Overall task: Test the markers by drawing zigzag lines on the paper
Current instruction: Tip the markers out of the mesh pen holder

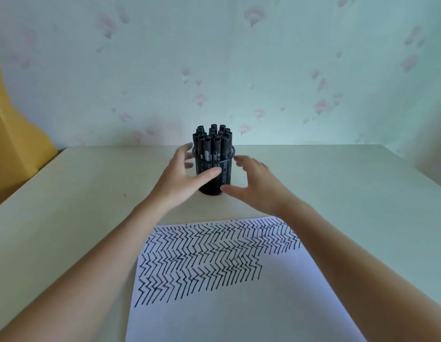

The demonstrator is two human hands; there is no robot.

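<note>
A black mesh holder point(225, 180) packed with several black capped markers point(212, 140) stands at the middle of the table, near the wall. My left hand point(182, 180) reaches to its left side, fingers spread, with the thumb lying against the holder's front. On the holder's right my right hand point(255, 186) hovers with fingers spread and holds nothing. A white paper point(239, 304) lies in front of me between my forearms, its upper part covered with rows of black zigzag lines point(204, 257).
The cream table point(350, 183) runs back to a pale floral wall. A yellow object point(14, 134) stands at the left, beyond the table's edge. The paper's lower half is blank.
</note>
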